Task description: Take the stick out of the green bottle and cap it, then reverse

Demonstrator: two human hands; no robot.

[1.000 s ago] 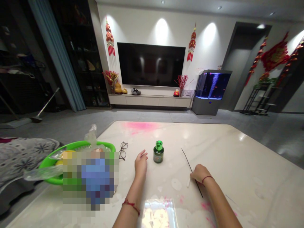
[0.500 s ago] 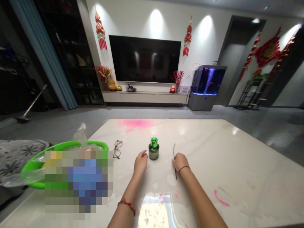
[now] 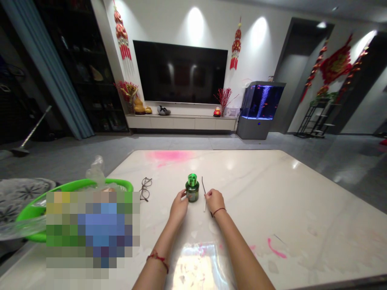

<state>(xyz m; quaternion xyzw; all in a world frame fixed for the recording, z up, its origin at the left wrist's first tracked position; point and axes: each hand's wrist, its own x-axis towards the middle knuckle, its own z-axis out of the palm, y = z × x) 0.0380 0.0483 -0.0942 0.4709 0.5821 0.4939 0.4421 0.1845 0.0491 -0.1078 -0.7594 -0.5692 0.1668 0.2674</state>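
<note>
A green glass bottle [image 3: 192, 191] with a shiny green cap stands upright on the pale marble table [image 3: 256, 193]. My left hand [image 3: 179, 204] is at the bottle's left side, thumb and fingers apart around its lower edge; the bottle stays on the table. Just right of the bottle, my right hand [image 3: 215, 201] pinches a thin dark stick [image 3: 203, 184], its upper end pointing away from me and its lower end showing below the hand. Eyeglasses [image 3: 145, 189] with thin frames lie to the left of the bottle.
At the left sits a green basket [image 3: 72, 185] with plastic bags, its contents partly blurred by pixelation. Pink stains [image 3: 276, 249] mark the table at the right front and the far edge. Beyond stand a television [image 3: 181, 72] and a lit aquarium [image 3: 261, 102].
My right hand has moved left with the dark stick, closer to the bottle. My left hand has come up against the bottle's side. The view has shifted slightly.
</note>
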